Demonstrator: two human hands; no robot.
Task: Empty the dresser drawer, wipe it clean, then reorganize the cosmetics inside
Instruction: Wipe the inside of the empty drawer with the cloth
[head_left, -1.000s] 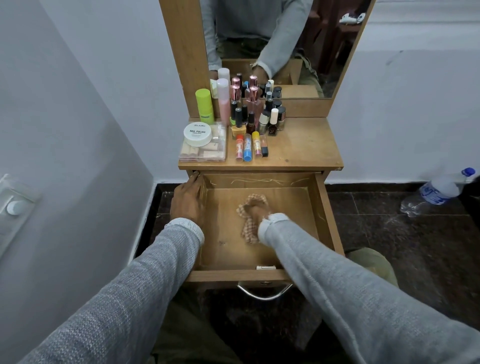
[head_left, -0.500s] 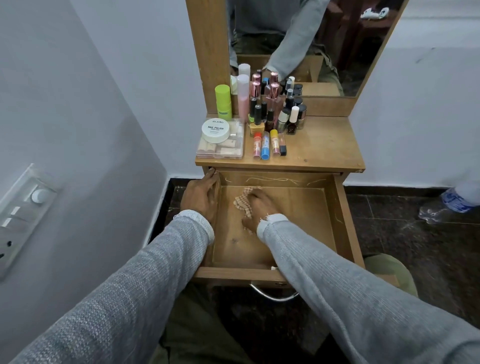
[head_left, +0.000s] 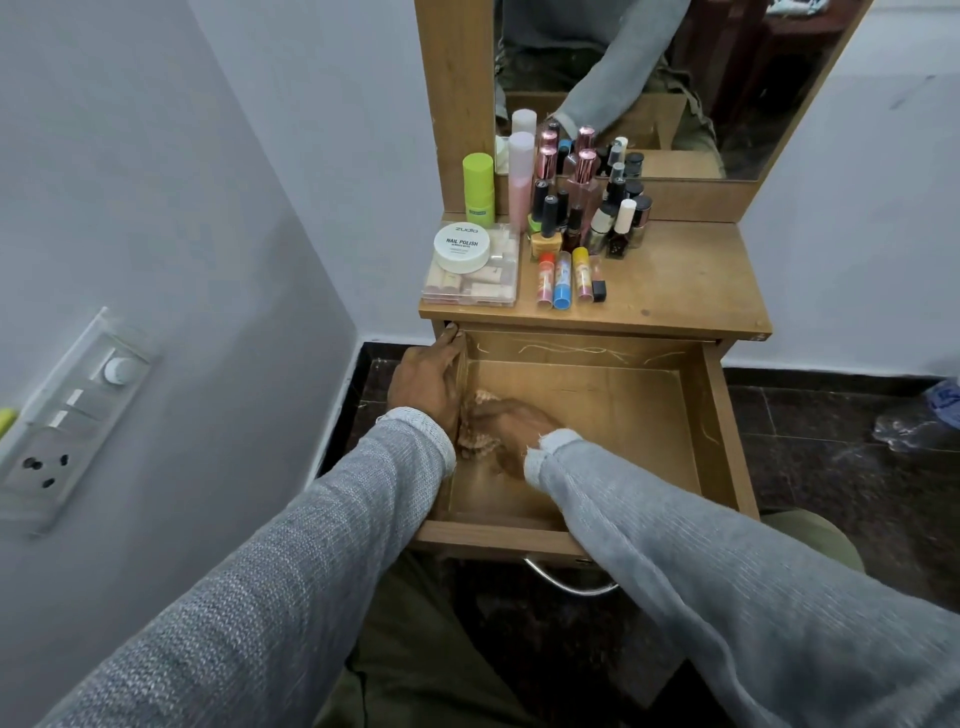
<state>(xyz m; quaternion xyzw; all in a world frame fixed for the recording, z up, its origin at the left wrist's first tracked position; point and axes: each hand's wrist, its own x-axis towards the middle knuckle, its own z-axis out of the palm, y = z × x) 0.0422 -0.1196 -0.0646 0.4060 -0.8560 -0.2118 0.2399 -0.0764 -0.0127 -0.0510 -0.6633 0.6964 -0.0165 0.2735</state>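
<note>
The wooden drawer (head_left: 724, 415) stands pulled out below the dresser top (head_left: 675, 280), and nothing but a cloth lies inside. My left hand (head_left: 423, 387) grips the drawer's left wall, fingers over its edge. My right hand (head_left: 511, 421), blurred, holds a checked cloth (head_left: 475, 444) down on the drawer floor near the left wall. The cosmetics stand on the dresser top: a white nail polish tub (head_left: 462, 247) on a clear box (head_left: 498, 291), several lip balm tubes (head_left: 563, 280), a cluster of nail polish bottles (head_left: 618, 218), a green bottle (head_left: 478, 187) and a pink one (head_left: 521, 182).
A mirror (head_left: 675, 78) rises behind the cosmetics. A wall with a switch panel (head_left: 67, 410) is close on the left. A plastic water bottle (head_left: 924, 426) lies on the dark tiled floor at the right. The drawer's metal handle (head_left: 571, 584) sticks out towards my knees.
My right hand has swept the cloth from the middle of the drawer floor to its left side. My left hand stays on the left wall. The camera has turned left.
</note>
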